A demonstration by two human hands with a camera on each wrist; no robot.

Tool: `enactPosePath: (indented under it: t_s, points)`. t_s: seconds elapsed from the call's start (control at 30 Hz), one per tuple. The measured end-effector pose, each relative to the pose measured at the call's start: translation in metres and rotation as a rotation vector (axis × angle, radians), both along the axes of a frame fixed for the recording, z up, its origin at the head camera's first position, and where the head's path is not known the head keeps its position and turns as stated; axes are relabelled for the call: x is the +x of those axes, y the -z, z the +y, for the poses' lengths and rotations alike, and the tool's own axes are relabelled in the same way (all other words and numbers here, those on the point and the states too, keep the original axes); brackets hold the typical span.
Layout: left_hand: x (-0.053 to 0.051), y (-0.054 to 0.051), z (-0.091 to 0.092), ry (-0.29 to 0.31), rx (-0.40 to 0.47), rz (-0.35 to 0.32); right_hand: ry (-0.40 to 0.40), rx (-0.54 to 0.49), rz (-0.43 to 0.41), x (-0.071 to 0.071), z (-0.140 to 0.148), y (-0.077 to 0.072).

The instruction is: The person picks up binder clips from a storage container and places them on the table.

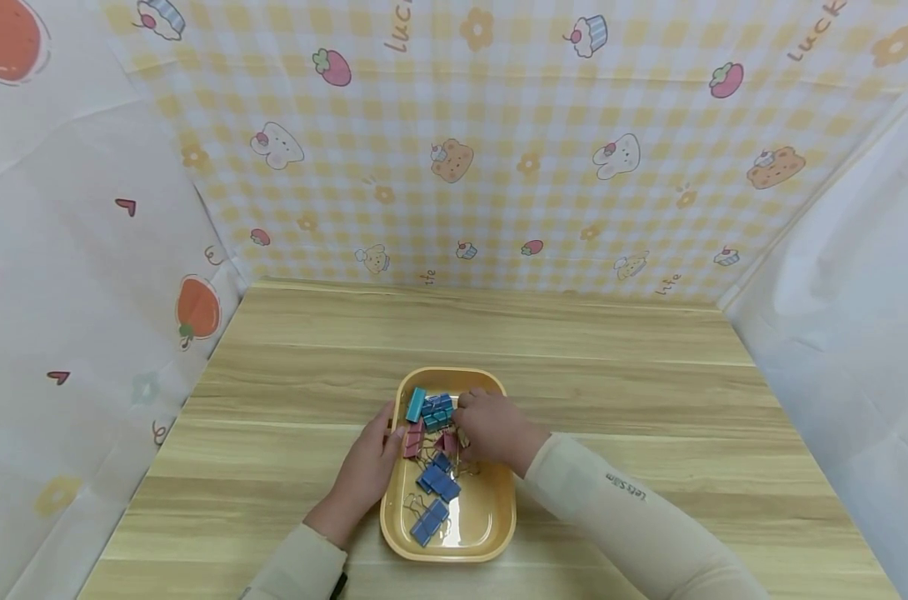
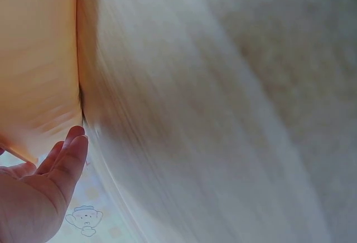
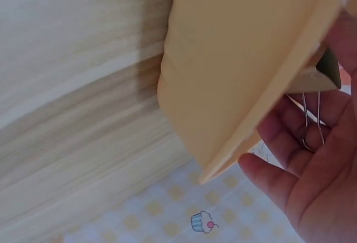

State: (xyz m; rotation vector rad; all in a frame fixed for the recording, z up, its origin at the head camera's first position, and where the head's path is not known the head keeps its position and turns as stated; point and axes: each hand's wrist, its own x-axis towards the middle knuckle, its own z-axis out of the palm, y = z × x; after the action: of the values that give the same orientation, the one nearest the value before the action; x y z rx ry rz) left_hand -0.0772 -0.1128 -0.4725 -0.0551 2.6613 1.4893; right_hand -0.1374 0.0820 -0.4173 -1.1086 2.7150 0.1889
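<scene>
A yellow plastic tray holds several binder clips in blue, teal and pink. My left hand holds the tray's left side, thumb over the rim and fingers along the outer wall; the left wrist view also shows this hand against the wall. Inside the upper right of the tray, my right hand grips a yellowish binder clip with silver wire handles. Its fingers partly hide that clip. A pink clip and teal clip lie just left of the right hand.
The tray stands on a wood-grain table near its front. A checked cloth hangs behind the table, and pale sheets flank it. Blue clips lie toward the tray's near end.
</scene>
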Motion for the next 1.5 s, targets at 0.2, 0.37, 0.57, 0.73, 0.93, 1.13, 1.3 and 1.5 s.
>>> enactPosePath:
  t_s: [0.2, 0.37, 0.57, 0.73, 0.93, 1.13, 1.3, 1.5]
  points:
    - [0.0, 0.001, 0.0, 0.005, 0.008, 0.002, -0.029, 0.005, 0.072, 0.003, 0.001, 0.001]
    - [0.0, 0.002, 0.0, 0.011, 0.016, 0.011, -0.024, -0.005, 0.111, 0.006, 0.002, 0.002]
    - [0.0, 0.002, 0.0, 0.013, 0.029, 0.011, 0.025, -0.077, 0.102, 0.008, 0.003, 0.005]
    - [0.0, 0.002, 0.0, 0.013, 0.019, 0.001, 0.047, -0.19, 0.092, 0.011, 0.005, 0.004]
    - [0.0, 0.001, 0.0, 0.01, 0.013, 0.007, 0.039, -0.267, 0.091, 0.014, 0.007, 0.003]
    - [0.0, 0.001, 0.0, 0.013, 0.015, -0.003, 0.017, -0.301, 0.089, 0.014, 0.011, 0.004]
    - [0.0, 0.001, 0.0, 0.013, 0.0, 0.002, 0.012, -0.329, 0.071, 0.015, 0.015, 0.003]
    - [0.0, 0.002, -0.001, 0.014, 0.013, 0.018, 0.038, -0.338, 0.051, 0.016, 0.017, 0.0]
